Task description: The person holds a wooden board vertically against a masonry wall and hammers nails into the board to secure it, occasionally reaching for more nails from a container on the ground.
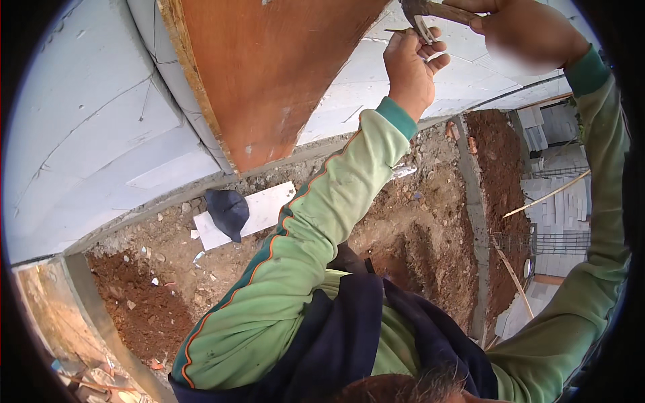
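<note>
High in the view, my right hand (534,33) is wrapped round the wooden handle (451,12) of a claw hammer (416,9). The hammer's metal claw (424,31) hangs down right beside the fingers of my left hand (411,70). Thumb and forefinger of that left hand pinch a thin dark nail (394,30), whose end sticks out to the left; its other fingers are curled loosely. Left of both hands stands a reddish-brown wooden board (269,67) against the wall. The top of the hammer head is cut off by the picture's edge.
A white block wall (87,134) runs behind the board. Below lies rubble-strewn soil (416,195), with a dark cap (227,211) on a pale plank (269,205). To the right are a concrete beam (474,221), stacked white blocks (554,205), a thin pole (547,195) and wire mesh (561,243).
</note>
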### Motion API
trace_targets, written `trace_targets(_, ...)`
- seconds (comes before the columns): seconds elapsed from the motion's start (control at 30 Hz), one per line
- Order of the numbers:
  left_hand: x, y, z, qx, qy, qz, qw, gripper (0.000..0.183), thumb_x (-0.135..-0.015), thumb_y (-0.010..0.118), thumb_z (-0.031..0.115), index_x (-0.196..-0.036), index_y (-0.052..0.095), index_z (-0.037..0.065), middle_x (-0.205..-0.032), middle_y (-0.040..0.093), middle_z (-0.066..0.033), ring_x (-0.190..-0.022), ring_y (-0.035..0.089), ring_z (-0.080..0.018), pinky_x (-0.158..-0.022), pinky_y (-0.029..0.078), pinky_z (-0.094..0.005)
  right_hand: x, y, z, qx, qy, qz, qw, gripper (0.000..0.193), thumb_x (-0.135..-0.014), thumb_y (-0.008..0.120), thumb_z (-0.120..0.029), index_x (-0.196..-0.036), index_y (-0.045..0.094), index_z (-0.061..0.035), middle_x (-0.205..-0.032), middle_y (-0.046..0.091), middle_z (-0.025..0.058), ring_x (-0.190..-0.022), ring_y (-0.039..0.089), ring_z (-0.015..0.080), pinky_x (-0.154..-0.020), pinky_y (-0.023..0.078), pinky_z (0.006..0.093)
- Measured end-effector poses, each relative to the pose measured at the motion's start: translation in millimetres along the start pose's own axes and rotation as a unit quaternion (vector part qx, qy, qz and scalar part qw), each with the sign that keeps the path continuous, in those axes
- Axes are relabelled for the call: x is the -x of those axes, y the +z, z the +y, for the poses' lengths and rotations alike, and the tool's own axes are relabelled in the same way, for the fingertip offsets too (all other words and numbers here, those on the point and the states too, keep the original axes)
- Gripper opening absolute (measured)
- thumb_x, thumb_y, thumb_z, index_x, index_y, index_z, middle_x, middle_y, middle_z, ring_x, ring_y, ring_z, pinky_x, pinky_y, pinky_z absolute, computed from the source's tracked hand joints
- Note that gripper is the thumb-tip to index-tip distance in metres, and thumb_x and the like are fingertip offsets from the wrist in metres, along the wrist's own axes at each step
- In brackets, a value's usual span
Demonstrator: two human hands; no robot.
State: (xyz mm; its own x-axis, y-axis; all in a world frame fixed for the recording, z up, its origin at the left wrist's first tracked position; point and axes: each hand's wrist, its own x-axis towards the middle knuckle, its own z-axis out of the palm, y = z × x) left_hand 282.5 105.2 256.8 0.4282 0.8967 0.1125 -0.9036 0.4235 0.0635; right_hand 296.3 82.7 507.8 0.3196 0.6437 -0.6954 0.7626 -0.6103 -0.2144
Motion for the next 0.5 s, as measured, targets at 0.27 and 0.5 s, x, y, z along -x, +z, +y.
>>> trace_targets(0.27,72,-61,16,-0.061,0.007,0.097,0.993,0.012,-0.097,0.052,0.020,-0.100,0.051,0.008,-0.110,0.065,-0.0120,-0.093,0.062,-0.0207,-0.079,0.054,-0.0372,-99,175,112,-0.192,-0.430,0.297,0.831,0.026,-0.101,0.062,-0.025,-0.114,0.063,-0.0023,-0.076,0.057,0.0014,-0.071,0.049,0.0105,-0.064,0.044,0.0292)
trace_targets(0.5,103,-81,203,-0.601,0.551,0.235,0.529,0.031,-0.104,0.040,0.027,-0.116,0.050,0.000,-0.135,0.055,-0.0130,-0.119,0.051,-0.0219,-0.103,0.040,-0.0395,-232,350,181,-0.434,-0.317,0.288,0.793,0.023,-0.099,0.065,-0.024,-0.094,0.055,-0.0038,-0.071,0.048,0.0008,-0.066,0.043,0.0088,-0.058,0.038,0.0292)
